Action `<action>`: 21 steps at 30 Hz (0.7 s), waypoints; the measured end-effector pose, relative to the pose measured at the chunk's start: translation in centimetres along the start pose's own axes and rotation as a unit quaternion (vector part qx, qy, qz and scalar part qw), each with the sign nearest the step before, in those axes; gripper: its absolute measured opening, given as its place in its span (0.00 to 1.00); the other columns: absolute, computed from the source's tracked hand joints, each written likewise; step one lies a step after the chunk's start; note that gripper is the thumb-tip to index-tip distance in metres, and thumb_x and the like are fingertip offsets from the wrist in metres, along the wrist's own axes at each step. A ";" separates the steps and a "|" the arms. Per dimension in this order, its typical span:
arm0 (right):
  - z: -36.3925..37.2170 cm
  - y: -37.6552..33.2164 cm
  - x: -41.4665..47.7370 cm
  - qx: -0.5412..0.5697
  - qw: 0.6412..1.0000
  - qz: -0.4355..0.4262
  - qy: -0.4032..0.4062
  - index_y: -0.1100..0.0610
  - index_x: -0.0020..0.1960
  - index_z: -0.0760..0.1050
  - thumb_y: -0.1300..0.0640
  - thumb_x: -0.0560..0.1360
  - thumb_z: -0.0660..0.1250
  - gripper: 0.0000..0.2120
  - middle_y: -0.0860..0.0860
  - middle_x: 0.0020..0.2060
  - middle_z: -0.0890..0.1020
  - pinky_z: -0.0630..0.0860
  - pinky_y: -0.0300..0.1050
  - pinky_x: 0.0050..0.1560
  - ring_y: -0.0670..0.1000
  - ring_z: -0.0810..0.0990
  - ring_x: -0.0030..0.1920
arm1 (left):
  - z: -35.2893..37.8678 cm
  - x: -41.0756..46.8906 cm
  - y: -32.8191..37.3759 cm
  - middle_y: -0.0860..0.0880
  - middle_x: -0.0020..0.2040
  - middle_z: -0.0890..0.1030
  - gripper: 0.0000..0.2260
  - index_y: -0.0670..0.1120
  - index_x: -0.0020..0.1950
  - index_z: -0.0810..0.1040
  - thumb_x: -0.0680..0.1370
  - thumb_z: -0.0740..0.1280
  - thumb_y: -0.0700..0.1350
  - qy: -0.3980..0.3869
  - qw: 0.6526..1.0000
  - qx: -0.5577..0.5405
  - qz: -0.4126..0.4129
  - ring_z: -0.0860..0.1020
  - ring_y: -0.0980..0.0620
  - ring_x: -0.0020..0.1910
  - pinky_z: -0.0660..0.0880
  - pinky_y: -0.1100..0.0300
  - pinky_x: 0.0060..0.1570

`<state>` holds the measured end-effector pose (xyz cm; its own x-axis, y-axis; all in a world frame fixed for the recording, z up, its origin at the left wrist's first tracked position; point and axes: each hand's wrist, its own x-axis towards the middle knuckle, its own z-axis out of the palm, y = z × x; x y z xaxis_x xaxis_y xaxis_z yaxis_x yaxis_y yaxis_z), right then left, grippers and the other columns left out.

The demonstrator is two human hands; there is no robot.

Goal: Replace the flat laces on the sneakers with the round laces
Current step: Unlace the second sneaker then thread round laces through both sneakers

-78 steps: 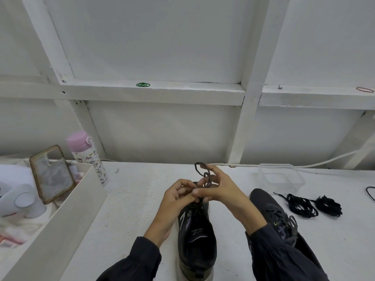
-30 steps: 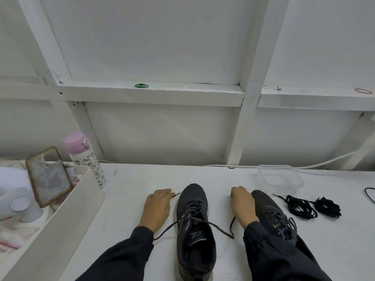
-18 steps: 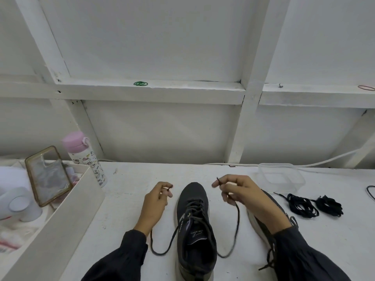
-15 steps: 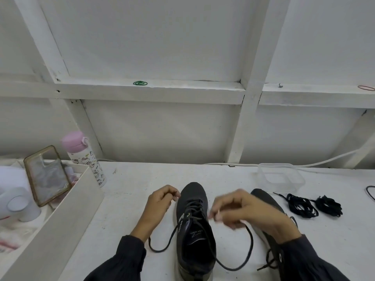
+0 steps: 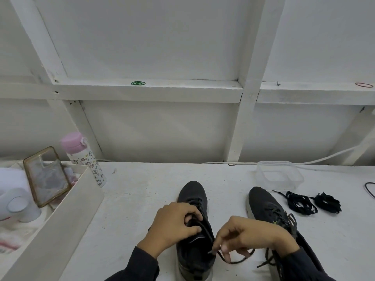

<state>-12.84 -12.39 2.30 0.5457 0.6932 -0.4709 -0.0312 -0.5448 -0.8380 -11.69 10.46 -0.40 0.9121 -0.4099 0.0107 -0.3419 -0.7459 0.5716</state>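
Both hands have closed in on the middle sneaker (image 5: 192,196) since half a second ago. The left hand (image 5: 172,226) has come off the table (image 5: 132,199) and sits on top of the shoe's lacing at lower centre, fingers curled and thumb pressed in, gripping a strand of the dark lace (image 5: 235,262) over the tongue. The right hand (image 5: 253,236) has dropped lower, just right of that shoe, thumb and forefinger pinching the lace near its tip, and a loose loop hangs under it onto the table. The second sneaker (image 5: 263,205) stands beside it at lower right, its own laces trailing by the dark sleeve. Further right, two coils of black laces (image 5: 302,205) lie side by side, with a clear plastic tub (image 5: 280,175) just behind them. Over at left, a pink-capped bottle (image 5: 83,159) stands by a white box (image 5: 67,209), a phone case (image 5: 44,176) leaning inside it. Green rubber bands (image 5: 138,83) rest on the ledge at upper centre.
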 end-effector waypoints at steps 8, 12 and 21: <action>0.0 0.0 -0.8 0.025 0.998 -0.043 0.036 0.58 0.50 0.84 0.55 0.75 0.72 0.07 0.54 0.33 0.80 0.64 0.40 0.29 0.54 0.69 0.31 | 0.1 0.1 0.3 0.58 0.29 0.77 0.05 0.57 0.41 0.81 0.69 0.73 0.55 0.047 0.987 -0.151 -0.024 0.71 0.59 0.28 0.68 0.67 0.37; 0.3 0.0 -0.2 0.040 0.994 -0.051 0.090 0.61 0.50 0.81 0.58 0.76 0.70 0.07 0.55 0.39 0.84 0.63 0.39 0.29 0.52 0.78 0.31 | 0.8 1.0 0.8 0.61 0.35 0.80 0.06 0.59 0.43 0.80 0.70 0.72 0.59 0.088 0.985 -0.138 -0.061 0.75 0.62 0.33 0.72 0.64 0.38; 1.4 2.0 2.0 0.074 0.944 -0.013 0.322 0.59 0.45 0.81 0.63 0.75 0.68 0.03 0.54 0.38 0.85 0.70 0.41 0.28 0.53 0.83 0.34 | 2.2 0.2 0.8 0.63 0.37 0.81 0.10 0.56 0.40 0.76 0.68 0.74 0.58 0.097 0.980 -0.142 -0.102 0.71 0.62 0.29 0.67 0.66 0.34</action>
<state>-13.00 -11.40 -0.70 0.9420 0.2496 -0.2242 -0.1008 -0.4269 -0.8987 -12.24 8.63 -1.77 0.9902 -0.1394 0.0112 -0.0954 -0.6147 0.7830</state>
